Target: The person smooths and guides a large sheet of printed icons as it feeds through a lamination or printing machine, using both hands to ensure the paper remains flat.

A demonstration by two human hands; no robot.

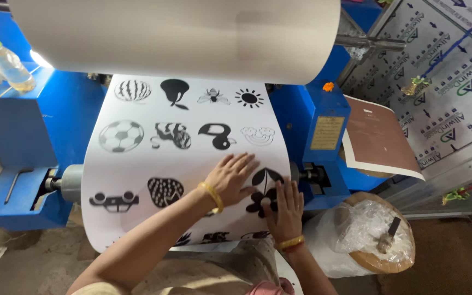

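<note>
A wide white sheet [137, 164] printed with black pictures hangs down from a big white roll [176, 33] on a blue machine [34, 120]. My left hand [230, 177] lies flat on the sheet with its fingers spread, a yellow band on its wrist. My right hand [285, 205] also presses flat on the sheet, over a black flower-like picture [260, 188] near the sheet's right edge. It wears yellow and red bands at the wrist. Neither hand holds anything.
A plastic bottle [6, 63] stands on the machine's top left. A brown sheet [378, 136] sticks out at the right beside printed wall panels [449, 82]. A round roll end wrapped in clear plastic [372, 232] sits on the floor at lower right.
</note>
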